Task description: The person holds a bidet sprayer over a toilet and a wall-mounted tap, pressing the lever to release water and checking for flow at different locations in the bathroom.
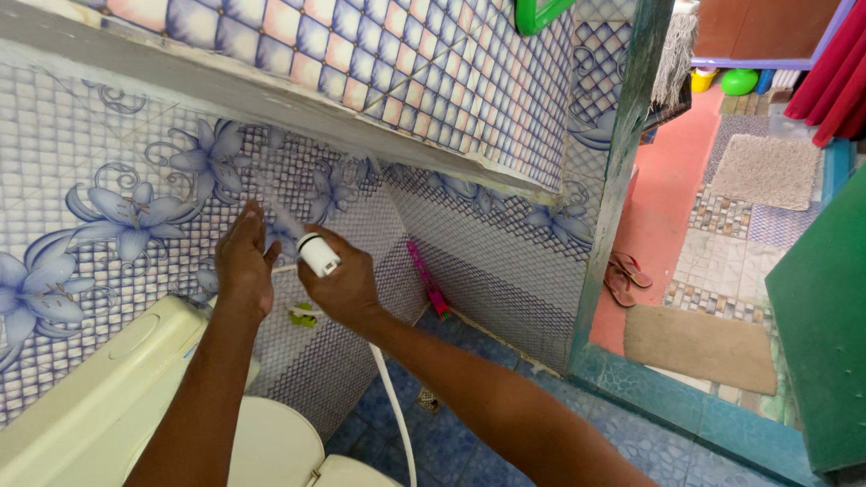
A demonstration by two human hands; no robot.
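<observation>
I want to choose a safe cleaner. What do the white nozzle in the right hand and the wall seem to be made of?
White nozzle, in the right hand: probably plastic, smooth and evenly white, with some shine. Wall: glazed ceramic tile, by the grout lines and glossy flower print.

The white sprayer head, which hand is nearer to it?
Right. The right hand grips the white sprayer head; the left hand is beside it against the tiled wall.

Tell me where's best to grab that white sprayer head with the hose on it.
Probably around the white sprayer head body just below its nozzle end, coming from the right, as the right hand does now. The white hose hangs from its lower end, and the left hand blocks the other side.
</observation>
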